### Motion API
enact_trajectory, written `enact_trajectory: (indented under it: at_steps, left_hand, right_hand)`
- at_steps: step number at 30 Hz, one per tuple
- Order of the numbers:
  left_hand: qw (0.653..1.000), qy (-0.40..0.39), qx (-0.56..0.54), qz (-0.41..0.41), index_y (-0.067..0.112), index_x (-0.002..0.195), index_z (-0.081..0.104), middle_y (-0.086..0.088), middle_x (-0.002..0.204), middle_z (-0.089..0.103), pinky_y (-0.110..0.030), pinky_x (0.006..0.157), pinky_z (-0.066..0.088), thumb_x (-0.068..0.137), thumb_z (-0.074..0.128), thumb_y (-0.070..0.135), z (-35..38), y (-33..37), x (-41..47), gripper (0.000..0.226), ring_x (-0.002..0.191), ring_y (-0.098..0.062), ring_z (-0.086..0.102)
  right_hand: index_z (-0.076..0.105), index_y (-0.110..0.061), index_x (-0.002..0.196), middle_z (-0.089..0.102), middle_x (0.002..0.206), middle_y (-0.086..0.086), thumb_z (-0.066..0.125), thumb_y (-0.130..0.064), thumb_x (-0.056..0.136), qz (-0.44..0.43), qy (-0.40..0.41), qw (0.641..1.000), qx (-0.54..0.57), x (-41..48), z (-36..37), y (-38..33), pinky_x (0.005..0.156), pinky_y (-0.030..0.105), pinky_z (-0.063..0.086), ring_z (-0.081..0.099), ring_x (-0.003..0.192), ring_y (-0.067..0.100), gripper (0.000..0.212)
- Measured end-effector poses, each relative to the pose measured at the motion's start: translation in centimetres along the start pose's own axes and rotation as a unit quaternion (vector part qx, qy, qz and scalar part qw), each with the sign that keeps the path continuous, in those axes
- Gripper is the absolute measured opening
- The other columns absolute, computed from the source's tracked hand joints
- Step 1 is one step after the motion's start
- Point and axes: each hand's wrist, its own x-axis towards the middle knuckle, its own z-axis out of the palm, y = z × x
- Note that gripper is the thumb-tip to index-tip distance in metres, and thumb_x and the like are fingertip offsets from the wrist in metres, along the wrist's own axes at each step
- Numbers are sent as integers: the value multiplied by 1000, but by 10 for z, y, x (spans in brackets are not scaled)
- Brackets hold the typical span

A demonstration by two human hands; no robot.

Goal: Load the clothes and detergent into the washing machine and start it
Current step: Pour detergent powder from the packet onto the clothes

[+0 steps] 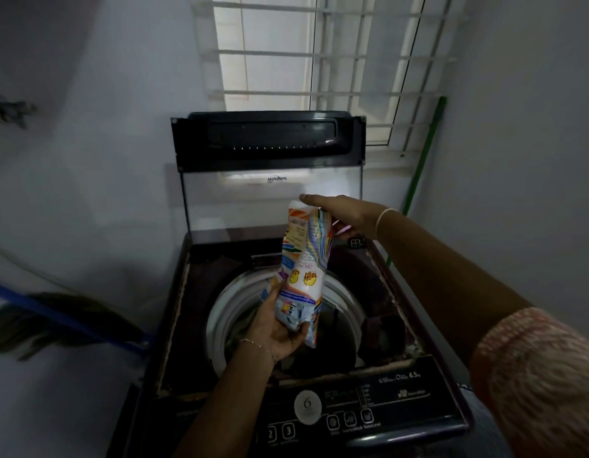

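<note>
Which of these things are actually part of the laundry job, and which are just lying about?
Part of the job: colourful plastic detergent pouch, held by left hand and right hand; dark top-loading washing machine, lid up.

Lying about: green stick; blue pole.

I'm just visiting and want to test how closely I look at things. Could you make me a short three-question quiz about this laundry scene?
1. True or false: the washing machine's lid is shut.
2. What are the left hand and the right hand holding between them?
A. a towel
B. a detergent packet
C. a bucket
3. Fill the gap: the packet is held above the machine's open ____.

Key
1. False: the lid stands raised against the window.
2. B: the left hand grips the packet's lower end, the right hand its upper end.
3. drum, with dark clothes dimly visible inside.
</note>
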Motion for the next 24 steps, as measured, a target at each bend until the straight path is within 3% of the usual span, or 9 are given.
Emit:
enact_trajectory:
  at_steps: [7,12,13,15,17,20,24]
  left_hand:
    - [998,-38,-27,30,12,113,64,-15,94,73,-31,48,57,88,48,55,-21,13,-4,52,90,-30,61]
    - [998,-40,-15,49,11,105,67,-16,96,73,-31,51,57,78,57,53,-24,25,-7,51,92,-29,61]
    - [998,-35,-9,54,10,104,68,-16,97,72,-32,55,57,79,57,53,-25,28,-7,51,92,-29,62]
    - [997,-30,-8,73,9,102,71,-16,101,72,-37,78,54,77,61,51,-27,31,-7,50,94,-29,63]
    - [995,-37,-20,89,7,95,76,-17,102,72,-39,101,40,72,65,46,-30,34,-8,46,97,-31,63]
    - [993,-48,-15,103,8,89,79,-15,103,72,-41,102,40,72,64,44,-35,38,-12,43,96,-30,64]
    - [992,-67,6,110,11,114,70,-13,118,66,-43,105,38,77,61,49,-38,46,-21,54,102,-30,63]
  right_hand:
    - [61,-17,91,64,95,9,35,-77,81,20,-21,1000,2,-3,6,-24,73,30,45,59,86,21,67]
    - [59,-11,95,60,87,7,29,-77,83,6,-26,999,-35,-3,7,-46,67,26,42,53,76,17,74]
    - [58,-11,101,59,89,6,29,-76,84,-2,-31,999,-45,-2,10,-50,67,27,42,54,78,17,74]
    - [57,-12,107,58,89,4,31,-74,85,-6,-42,997,-56,-1,15,-57,67,26,42,53,80,16,70]
    - [59,-14,98,57,82,3,36,-71,85,-3,-55,996,-72,-2,18,-65,67,24,42,51,74,15,64]
    - [58,-17,85,55,72,1,42,-57,90,-2,-75,993,-89,-3,18,-73,61,21,41,48,67,13,44]
    - [57,-14,87,57,75,2,48,-33,94,-23,-84,996,-34,-2,18,-77,65,22,45,52,68,13,22]
